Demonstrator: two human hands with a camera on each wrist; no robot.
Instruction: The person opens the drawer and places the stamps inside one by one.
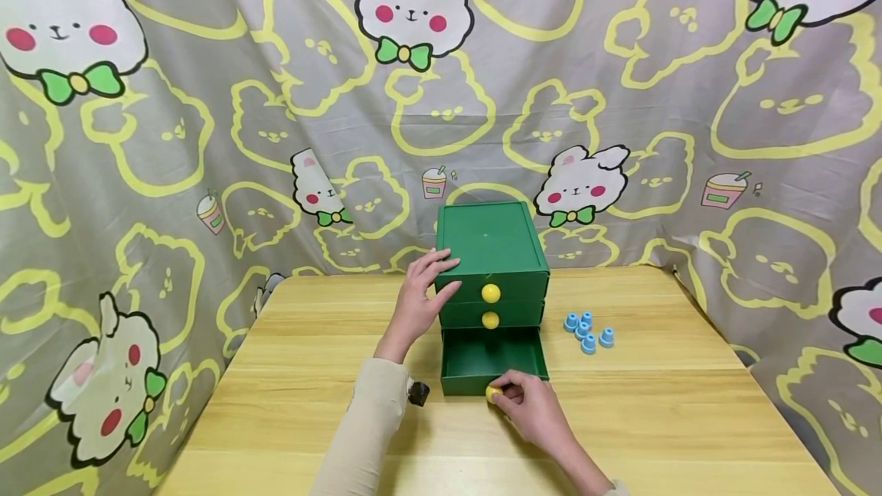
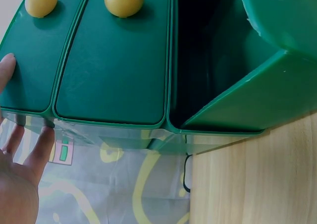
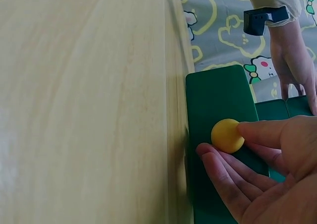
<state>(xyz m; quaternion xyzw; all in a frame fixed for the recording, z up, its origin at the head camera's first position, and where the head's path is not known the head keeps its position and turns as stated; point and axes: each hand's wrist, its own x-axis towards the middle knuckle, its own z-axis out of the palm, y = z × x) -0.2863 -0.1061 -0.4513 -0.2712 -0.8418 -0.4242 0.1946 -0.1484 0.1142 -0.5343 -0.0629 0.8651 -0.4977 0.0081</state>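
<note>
A green cabinet (image 1: 485, 247) with three stacked drawers stands on the table, its bottom drawer (image 1: 458, 386) pulled out and bare inside. My right hand (image 1: 534, 408) pinches the round yellow knob (image 3: 227, 136) of that drawer between thumb and fingers. Against the cabinet's upper left side rests my left hand (image 1: 422, 293), fingers extended along the side and top edge. Its thumb lies at the front of the top drawer (image 2: 37, 68), as the left wrist view shows. The middle drawer (image 2: 114, 70) and the top one are closed, each with a yellow knob.
Several small light-blue cup-shaped pieces (image 1: 588, 344) stand on the wooden table (image 1: 310, 389), right of the cabinet. A grey curtain (image 1: 227, 128) with cartoon animals hangs behind and around the table. A black camera (image 3: 256, 22) is strapped to the left wrist.
</note>
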